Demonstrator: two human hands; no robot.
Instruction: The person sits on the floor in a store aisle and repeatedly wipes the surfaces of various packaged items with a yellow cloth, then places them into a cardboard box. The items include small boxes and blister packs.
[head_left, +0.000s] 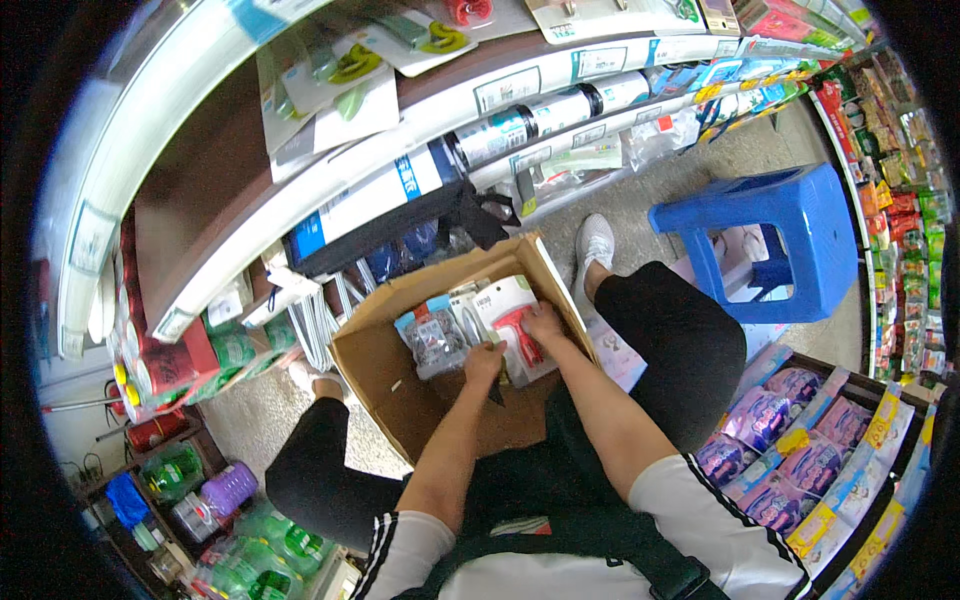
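Note:
A cardboard box (375, 382) stands open between my knees, with packaged goods inside. My right hand (545, 327) rests on a red peeler-like tool (517, 335) mounted on a white backing card (516, 289); whether its fingers grip the card is unclear. Close beside it, my left hand (485, 363) has its fingers bent at the lower edge of another carded item (469, 319) with a dark pointed end below; its grip is partly hidden. To the left of both hands lies a clear bag of grey mesh-like scourers (435, 339) with a blue and red top.
Store shelves (420, 105) with carded kitchen tools curve across the front. A blue plastic stool (806, 240) stands at the right. Purple packs (761, 416) fill a low rack at lower right. Green bottles (259, 555) stand at lower left. A black bag (375, 240) sits on a shelf before the box.

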